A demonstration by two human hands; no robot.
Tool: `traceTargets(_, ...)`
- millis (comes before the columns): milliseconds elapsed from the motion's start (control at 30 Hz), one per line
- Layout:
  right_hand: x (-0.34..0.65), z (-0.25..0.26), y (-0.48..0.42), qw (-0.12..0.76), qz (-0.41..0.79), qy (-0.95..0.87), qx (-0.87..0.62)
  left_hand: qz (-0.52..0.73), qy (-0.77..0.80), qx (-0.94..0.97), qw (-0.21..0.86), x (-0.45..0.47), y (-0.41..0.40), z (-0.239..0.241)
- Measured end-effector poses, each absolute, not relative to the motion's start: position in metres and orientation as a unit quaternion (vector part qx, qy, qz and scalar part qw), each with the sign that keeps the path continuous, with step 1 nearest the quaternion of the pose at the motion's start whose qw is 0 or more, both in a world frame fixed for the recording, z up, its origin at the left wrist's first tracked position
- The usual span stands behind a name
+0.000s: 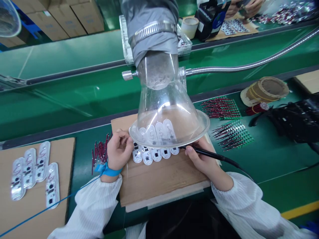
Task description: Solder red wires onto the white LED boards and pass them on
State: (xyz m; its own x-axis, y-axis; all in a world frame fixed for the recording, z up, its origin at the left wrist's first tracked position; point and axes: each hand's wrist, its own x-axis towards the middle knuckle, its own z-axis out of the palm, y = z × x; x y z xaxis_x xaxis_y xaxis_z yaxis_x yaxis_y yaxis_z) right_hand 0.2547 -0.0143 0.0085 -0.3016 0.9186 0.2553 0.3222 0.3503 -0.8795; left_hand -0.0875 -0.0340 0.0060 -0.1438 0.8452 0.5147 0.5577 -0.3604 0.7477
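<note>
My right hand (pixel 201 156) is wrapped round the black handle of a soldering iron (pixel 208 152), whose front end reaches left under the rim of a clear fume hood (pixel 166 113). A row of several white oval-ended circuit boards (pixel 156 155) lies on a cardboard sheet (pixel 159 181), partly seen through the hood. At the left end of that row, my left hand (pixel 119 149) is closed in a pinch; a thin strand of solder wire (pixel 127 171) hangs below it. The fingertips and the iron's tip are hard to make out. A blue strap (pixel 109 170) circles my left wrist.
Red wire pieces (pixel 100 151) lie beside my left hand. Several finished-looking boards (pixel 30 167) rest on cardboard at left. Green boards with red wires (pixel 233 134), a cardboard roll (pixel 265 89) and a black bag-like object (pixel 294 119) are at right. A co-worker's hands (pixel 244 7) show across the bench.
</note>
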Motion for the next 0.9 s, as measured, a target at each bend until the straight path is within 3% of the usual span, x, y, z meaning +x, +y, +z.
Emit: traceTargets(900,0.258,0.001,-0.019,0.434,0.419,-0.652,-0.459,0.525,0.559,0.626,0.142,-0.085,-0.034,0.007)
